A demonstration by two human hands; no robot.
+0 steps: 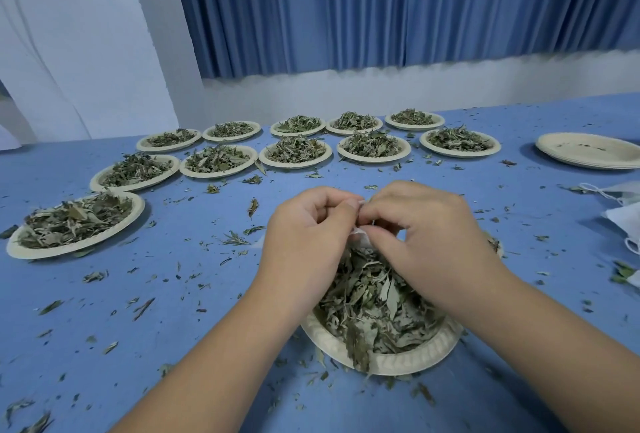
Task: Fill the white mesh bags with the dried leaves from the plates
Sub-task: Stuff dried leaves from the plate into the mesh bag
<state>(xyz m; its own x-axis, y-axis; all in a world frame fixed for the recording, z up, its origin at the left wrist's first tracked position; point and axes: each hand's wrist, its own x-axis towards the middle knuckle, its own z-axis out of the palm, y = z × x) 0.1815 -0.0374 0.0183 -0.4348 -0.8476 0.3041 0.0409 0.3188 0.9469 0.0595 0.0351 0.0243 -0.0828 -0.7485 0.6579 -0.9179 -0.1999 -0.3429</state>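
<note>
In the head view, both hands are working together just above the far edge of the nearest plate point(381, 361), which is sitting on the blue table point(166, 301) close to the person. The left hand point(308, 224) is curling its fingers inward and pinching the white mesh bag point(360, 238) against its thumb. The right hand point(426, 224) is meeting it knuckle to knuckle, its fingertips also gripping the same bag. Only a small crumpled white patch of the bag is showing in the gap between and just under the two hands; the rest is hiding behind the fingers, so whether its mouth is open cannot be told.

The dried leaves point(377, 297) are lying heaped in that plate, directly beneath the hands and forearms, the top of the heap reaching up to the bag.

Further plates point(221, 174) heaped with leaves are standing in two curving rows across the far side of the table, well apart from the hands. A stack of empty plates point(588, 160) is resting at far right, and spare mesh bags point(623, 219) are lying at the right edge. Leaf crumbs point(235, 240) are littering the table, and a blue curtain point(381, 6) is hanging behind.
</note>
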